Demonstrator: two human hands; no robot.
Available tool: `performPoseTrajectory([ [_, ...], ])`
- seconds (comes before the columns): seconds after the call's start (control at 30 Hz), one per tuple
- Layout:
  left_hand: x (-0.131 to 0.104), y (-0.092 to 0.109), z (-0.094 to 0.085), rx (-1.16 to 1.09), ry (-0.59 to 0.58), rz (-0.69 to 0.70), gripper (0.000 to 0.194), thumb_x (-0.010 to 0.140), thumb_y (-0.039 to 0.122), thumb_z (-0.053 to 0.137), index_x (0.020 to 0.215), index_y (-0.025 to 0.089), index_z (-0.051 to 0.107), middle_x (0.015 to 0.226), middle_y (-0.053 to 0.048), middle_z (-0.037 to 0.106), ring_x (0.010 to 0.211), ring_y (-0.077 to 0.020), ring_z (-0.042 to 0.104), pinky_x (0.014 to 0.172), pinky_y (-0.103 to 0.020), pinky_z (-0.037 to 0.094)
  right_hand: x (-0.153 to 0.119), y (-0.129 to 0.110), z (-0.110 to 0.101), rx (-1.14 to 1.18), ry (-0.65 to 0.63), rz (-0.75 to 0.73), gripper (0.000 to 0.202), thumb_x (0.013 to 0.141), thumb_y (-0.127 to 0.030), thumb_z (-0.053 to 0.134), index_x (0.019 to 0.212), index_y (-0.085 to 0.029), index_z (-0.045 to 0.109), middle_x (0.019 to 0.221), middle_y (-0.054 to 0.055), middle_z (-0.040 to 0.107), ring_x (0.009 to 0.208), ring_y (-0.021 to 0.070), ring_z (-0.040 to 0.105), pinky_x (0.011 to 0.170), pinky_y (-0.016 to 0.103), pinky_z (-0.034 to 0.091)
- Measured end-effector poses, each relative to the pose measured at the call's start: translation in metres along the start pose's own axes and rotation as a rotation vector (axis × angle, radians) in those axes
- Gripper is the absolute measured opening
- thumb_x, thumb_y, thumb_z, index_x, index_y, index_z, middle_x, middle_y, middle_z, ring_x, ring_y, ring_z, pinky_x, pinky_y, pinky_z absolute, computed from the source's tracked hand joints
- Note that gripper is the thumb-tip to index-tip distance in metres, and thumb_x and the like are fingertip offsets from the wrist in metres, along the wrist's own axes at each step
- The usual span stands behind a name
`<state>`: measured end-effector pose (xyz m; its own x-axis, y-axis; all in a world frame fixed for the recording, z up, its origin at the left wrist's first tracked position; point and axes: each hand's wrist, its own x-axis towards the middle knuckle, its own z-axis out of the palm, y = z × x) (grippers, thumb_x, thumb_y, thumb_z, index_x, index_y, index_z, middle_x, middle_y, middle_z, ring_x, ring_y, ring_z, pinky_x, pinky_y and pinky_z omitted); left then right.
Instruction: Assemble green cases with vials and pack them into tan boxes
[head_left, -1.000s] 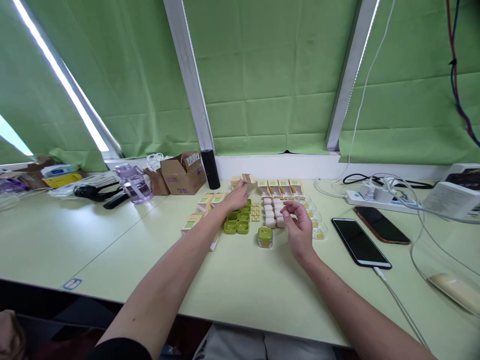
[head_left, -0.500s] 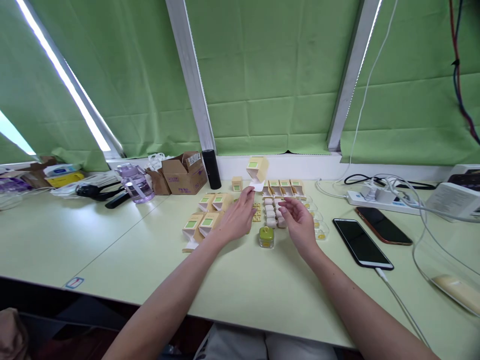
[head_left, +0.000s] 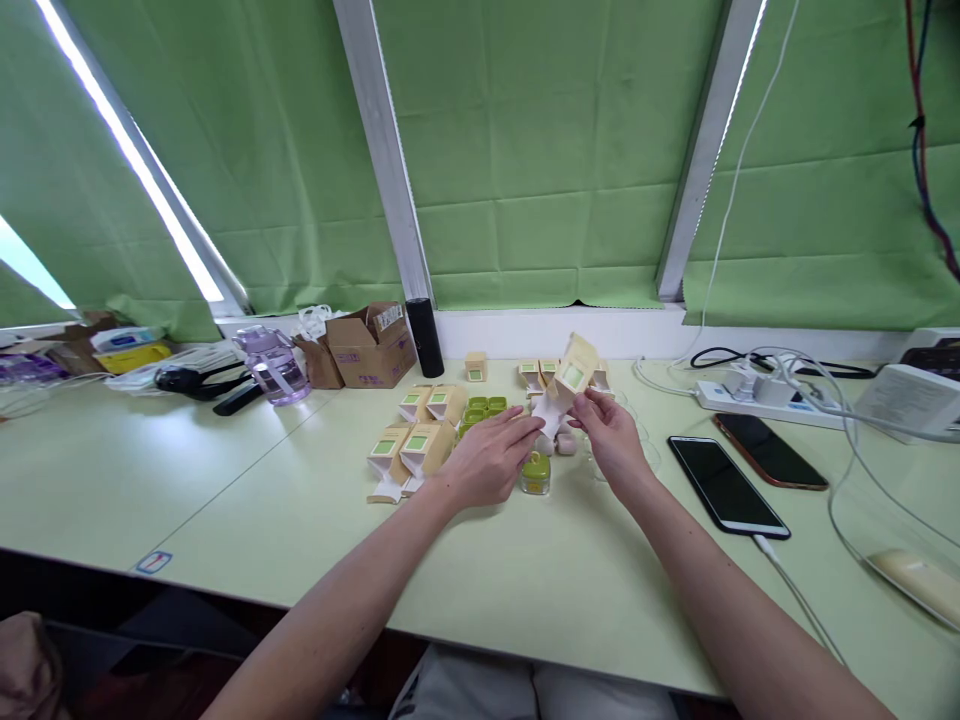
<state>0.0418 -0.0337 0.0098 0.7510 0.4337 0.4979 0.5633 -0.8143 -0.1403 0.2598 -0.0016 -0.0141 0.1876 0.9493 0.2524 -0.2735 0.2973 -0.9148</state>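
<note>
A small cream cardboard box [head_left: 574,366] with a green label is held up, tilted, its white flap hanging open. My right hand [head_left: 611,440] pinches the box's lower right side between thumb and fingers. My left hand [head_left: 495,458] has its fingertips closed at the white flap, with the thumb hidden. Below the box stands a small clear jar [head_left: 535,475] with a green lid. Behind my left hand are several green lids [head_left: 480,408]. Pale rounded pieces [head_left: 566,444] lie partly hidden beneath the box, and clear empty-looking jars [head_left: 646,455] stand beside my right hand.
More open boxes [head_left: 426,445] stand at the left, and others [head_left: 531,375] in a row at the back. One box [head_left: 475,366] stands alone. Two phones [head_left: 726,487] and a power strip [head_left: 765,398] with cables are at right. A black cylinder [head_left: 424,338] and carton [head_left: 371,350] stand at back left.
The held box has moved right and slightly down, tilting over. My right hand has closed on it, and my left hand has followed to the right at its flap.
</note>
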Motion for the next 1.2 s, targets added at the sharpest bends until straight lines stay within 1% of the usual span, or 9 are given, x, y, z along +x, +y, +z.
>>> performPoseTrajectory([
  [0.1, -0.003, -0.003, 0.003, -0.031, 0.061, 0.083, 0.037, 0.1, 0.016, 0.047, 0.133, 0.018, 0.063, 0.136, -0.013, 0.072, 0.126, -0.0268, 0.071, 0.124, -0.055, 0.047, -0.001, -0.003, -0.001, 0.06, -0.024, 0.007, 0.065, 0.071, -0.071, 0.085, 0.108, -0.019, 0.075, 0.107, 0.011, 0.082, 0.099, 0.0291, 0.076, 0.083, 0.043, 0.063],
  [0.2, -0.006, -0.005, 0.006, -0.079, 0.154, 0.066, 0.035, 0.099, 0.016, 0.049, 0.129, 0.021, 0.066, 0.135, -0.011, 0.074, 0.123, -0.0244, 0.072, 0.123, -0.054, 0.047, -0.005, -0.008, 0.0, 0.125, -0.008, 0.023, 0.063, 0.068, -0.067, 0.09, 0.108, -0.021, 0.076, 0.116, 0.011, 0.081, 0.108, 0.031, 0.075, 0.096, 0.046, 0.06],
  [0.43, 0.001, -0.004, 0.005, -0.161, 0.4, -0.326, 0.028, 0.102, 0.034, 0.056, 0.125, 0.023, 0.066, 0.124, -0.011, 0.077, 0.114, -0.0269, 0.073, 0.106, -0.051, 0.053, -0.016, -0.015, 0.006, 0.048, -0.005, -0.092, 0.056, 0.07, -0.057, 0.092, 0.109, -0.022, 0.071, 0.117, 0.011, 0.08, 0.111, 0.031, 0.073, 0.097, 0.048, 0.059],
  [0.53, 0.013, -0.002, 0.001, -0.264, 0.392, -0.461, 0.043, 0.099, 0.045, 0.064, 0.135, 0.024, 0.059, 0.128, -0.013, 0.072, 0.122, -0.0292, 0.066, 0.107, -0.05, 0.053, -0.021, -0.011, 0.008, -0.062, -0.051, -0.157, 0.05, 0.077, -0.051, 0.087, 0.114, -0.023, 0.068, 0.116, 0.01, 0.078, 0.106, 0.0287, 0.073, 0.093, 0.046, 0.058],
  [0.63, 0.024, 0.001, -0.002, -0.435, 0.336, -0.495, 0.056, 0.095, 0.041, 0.072, 0.144, 0.025, 0.052, 0.131, -0.013, 0.065, 0.127, -0.0276, 0.062, 0.112, -0.048, 0.051, -0.026, -0.008, 0.009, -0.234, -0.095, -0.252, 0.047, 0.083, -0.043, 0.082, 0.123, -0.025, 0.066, 0.117, 0.009, 0.076, 0.102, 0.0272, 0.071, 0.091, 0.046, 0.057],
  [0.73, 0.028, 0.001, 0.0, -0.513, 0.346, -0.46, 0.058, 0.089, 0.032, 0.079, 0.142, 0.026, 0.055, 0.13, -0.012, 0.061, 0.127, -0.0274, 0.059, 0.111, -0.046, 0.052, -0.03, -0.008, 0.009, -0.384, -0.105, -0.408, 0.048, 0.087, -0.033, 0.076, 0.132, -0.027, 0.062, 0.126, 0.009, 0.072, 0.11, 0.0281, 0.067, 0.095, 0.048, 0.056],
  [0.9, 0.022, -0.005, 0.009, -0.391, 0.49, -0.232, 0.048, 0.088, 0.019, 0.074, 0.134, 0.024, 0.06, 0.129, -0.012, 0.068, 0.128, -0.0296, 0.055, 0.111, -0.052, 0.05, -0.032, -0.007, 0.006, -0.515, -0.166, -0.706, 0.055, 0.088, -0.015, 0.059, 0.141, -0.032, 0.056, 0.145, 0.009, 0.059, 0.141, 0.0303, 0.052, 0.108, 0.054, 0.053],
  [1.0, 0.013, -0.01, 0.014, -0.18, 0.548, -0.138, 0.048, 0.09, 0.013, 0.066, 0.137, 0.024, 0.058, 0.14, -0.014, 0.066, 0.135, -0.0317, 0.05, 0.112, -0.057, 0.046, -0.031, -0.006, 0.004, -0.564, -0.162, -0.741, 0.065, 0.088, -0.013, 0.056, 0.15, -0.033, 0.047, 0.152, 0.01, 0.053, 0.144, 0.031, 0.048, 0.109, 0.057, 0.053],
  [1.2, 0.002, -0.015, 0.017, 0.098, 0.665, -0.151, 0.043, 0.089, 0.006, 0.064, 0.126, 0.029, 0.065, 0.149, -0.014, 0.056, 0.135, -0.0332, 0.047, 0.109, -0.058, 0.046, -0.029, -0.003, 0.001, -0.647, -0.078, -0.699, 0.061, 0.09, -0.017, 0.058, 0.148, -0.032, 0.048, 0.142, 0.011, 0.059, 0.133, 0.0328, 0.053, 0.098, 0.055, 0.057],
])
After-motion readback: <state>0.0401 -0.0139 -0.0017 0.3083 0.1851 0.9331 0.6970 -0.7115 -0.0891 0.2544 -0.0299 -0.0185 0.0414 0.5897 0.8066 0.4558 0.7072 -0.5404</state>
